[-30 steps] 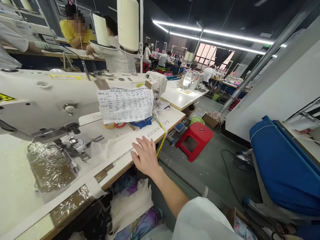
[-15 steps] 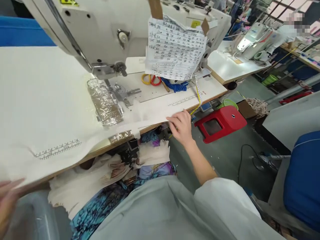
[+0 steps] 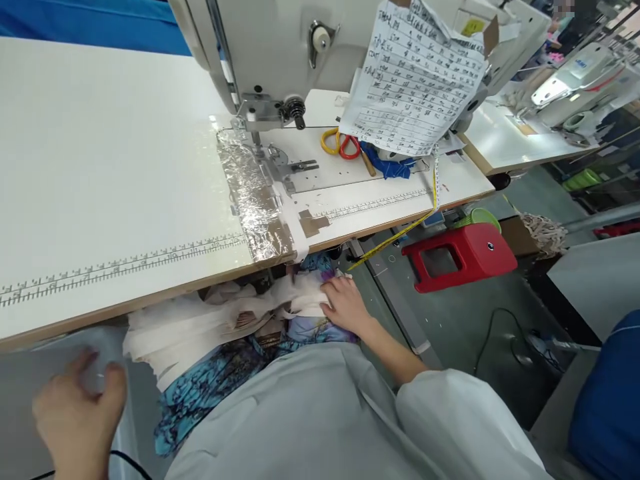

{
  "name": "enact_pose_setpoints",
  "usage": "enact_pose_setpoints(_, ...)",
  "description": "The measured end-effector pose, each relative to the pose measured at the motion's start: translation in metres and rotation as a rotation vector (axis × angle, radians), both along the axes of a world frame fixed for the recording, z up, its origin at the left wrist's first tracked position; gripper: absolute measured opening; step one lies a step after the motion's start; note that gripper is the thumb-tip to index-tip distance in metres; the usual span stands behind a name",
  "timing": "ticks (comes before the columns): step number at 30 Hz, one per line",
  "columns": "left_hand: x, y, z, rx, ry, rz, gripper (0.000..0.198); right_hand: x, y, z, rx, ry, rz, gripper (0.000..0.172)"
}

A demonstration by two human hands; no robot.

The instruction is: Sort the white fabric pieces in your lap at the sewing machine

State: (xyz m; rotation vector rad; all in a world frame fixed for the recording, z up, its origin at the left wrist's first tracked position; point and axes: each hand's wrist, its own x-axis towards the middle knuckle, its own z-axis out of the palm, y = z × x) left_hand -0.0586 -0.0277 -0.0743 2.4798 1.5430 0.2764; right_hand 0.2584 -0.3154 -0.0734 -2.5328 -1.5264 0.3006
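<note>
My right hand (image 3: 345, 305) rests on a pile of white fabric pieces (image 3: 215, 323) in my lap, below the front edge of the sewing table (image 3: 100, 200). Its fingers press the right end of the pile; whether they grip it I cannot tell. My left hand (image 3: 75, 413) hovers low at the left, blurred, fingers apart, over a pale grey surface (image 3: 30, 360). Blue patterned cloth (image 3: 210, 380) lies under the white pieces. The sewing machine head (image 3: 280, 53) stands over the table, with clear tape (image 3: 255, 193) stuck beside the needle plate.
A handwritten paper sheet (image 3: 417, 87) hangs from the machine. Yellow and red scissor handles (image 3: 340, 143), blue cloth (image 3: 390, 163) and a yellow tape measure (image 3: 430, 200) lie at the table's right. A red plastic stool (image 3: 460, 257) stands on the floor. More sewing tables sit beyond.
The view tilted down toward my lap. My right hand left the table's edge and dropped onto the white fabric pile. My left hand rose into view at the lower left.
</note>
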Motion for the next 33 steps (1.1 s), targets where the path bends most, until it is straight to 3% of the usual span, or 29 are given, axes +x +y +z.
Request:
enact_pose_setpoints(3, 0.020, -0.021, 0.002, 0.089, -0.084, -0.004, 0.048, 0.003, -0.006, 0.000, -0.035, -0.005, -0.018, 0.026)
enact_pose_setpoints(6, 0.056, -0.052, 0.013, 0.046, -0.348, -0.133, 0.039, 0.009, -0.007, 0.004, -0.055, 0.000, -0.022, 0.019)
enact_pose_setpoints(8, 0.083, -0.077, 0.017, -0.301, -0.497, -0.201, 0.034, 0.013, -0.006, 0.006, -0.053, 0.010, -0.021, 0.012)
enact_pose_setpoints(12, 0.133, -0.126, 0.014, -1.274, -0.630, -0.272, 0.057, 0.015, -0.004, 0.014, -0.036, 0.040, -0.065, 0.009)
enact_pose_setpoints(14, 0.155, -0.147, 0.012, -1.566, -0.619, -0.209, 0.062, 0.009, -0.005, 0.024, -0.006, 0.094, -0.111, 0.010)
enact_pose_setpoints(16, 0.174, -0.163, 0.014, -1.702, -0.694, -0.085, 0.061, -0.001, -0.009, 0.039, 0.066, 0.224, -0.111, 0.013)
enact_pose_setpoints(18, 0.186, -0.172, 0.021, -1.735, -0.859, 0.037, 0.056, -0.012, -0.014, 0.057, 0.174, 0.319, -0.029, 0.017)
enact_pose_setpoints(20, 0.192, -0.173, 0.031, -1.730, -0.980, 0.043, 0.051, -0.019, -0.018, 0.075, 0.328, 0.273, 0.039, 0.019)
enact_pose_setpoints(21, 0.191, -0.171, 0.037, -1.738, -0.971, -0.024, 0.051, -0.020, -0.018, 0.083, 0.413, 0.229, 0.048, 0.017)
enact_pose_setpoints(23, 0.186, -0.163, 0.052, -1.790, -0.775, -0.316, 0.053, -0.018, -0.015, 0.093, 0.525, 0.243, 0.078, 0.012)
enact_pose_setpoints(25, 0.176, -0.149, 0.068, -1.804, -0.479, -0.643, 0.052, -0.012, -0.009, 0.096, 0.478, 0.423, 0.205, 0.012)
enact_pose_setpoints(27, 0.162, -0.132, 0.084, -1.689, -0.317, -0.829, 0.048, -0.006, -0.003, 0.095, 0.353, 0.625, 0.345, 0.014)
enact_pose_setpoints(30, 0.135, -0.099, 0.108, -1.374, -0.291, -0.832, 0.039, 0.006, -0.002, 0.097, 0.236, 0.761, 0.425, 0.023)
enact_pose_setpoints(33, 0.096, -0.058, 0.128, -1.176, -0.161, -0.736, 0.035, 0.031, -0.010, 0.115, 0.136, 0.740, 0.437, 0.025)
